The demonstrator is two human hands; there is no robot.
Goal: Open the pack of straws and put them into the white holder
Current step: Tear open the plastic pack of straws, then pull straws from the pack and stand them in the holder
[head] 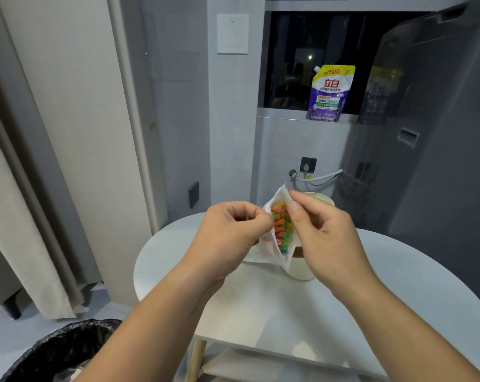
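Note:
I hold a clear plastic pack of straws (263,250) above the round white table (398,285). Its mouth is pulled apart, and the ends of several coloured straws (281,226) show inside. My left hand (233,232) pinches the pack's left edge. On the other side, my right hand (324,232) pinches the right edge between thumb and fingers. The white holder (302,268), a tall cup, stands on the table right behind the pack, and my right hand hides much of it.
A bin with a black liner (59,351) stands on the floor at lower left. Beige curtains (26,188) hang at left. A purple detergent pouch (331,93) sits on the window ledge. A grey appliance (440,133) stands at right behind the table.

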